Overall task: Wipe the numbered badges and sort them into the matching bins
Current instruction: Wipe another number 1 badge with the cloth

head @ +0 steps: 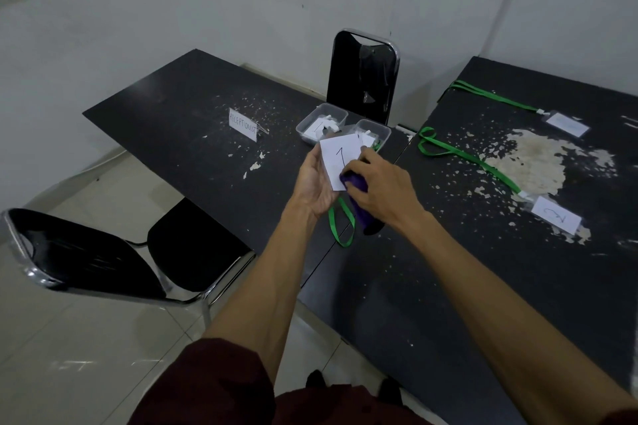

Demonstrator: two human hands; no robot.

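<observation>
My left hand (316,183) holds a white badge marked "1" (336,157) from underneath, above the gap between the two dark tables. Its green lanyard (340,224) hangs below. My right hand (378,188) grips a purple cloth (359,197) and presses it against the badge's lower right corner. Just behind the badge stand two clear plastic bins, the left bin (321,122) and the right bin (374,133), each with white badges inside. On the right table lie a badge marked "2" (556,219) and a further badge (566,124), both on green lanyards.
A small white sign reading "RECEPTIONIST" (243,124) stands on the left table (193,134). One black chair (362,76) stands behind the bins, another (103,252) at the near left. The right table (483,269) has a worn, flaking top.
</observation>
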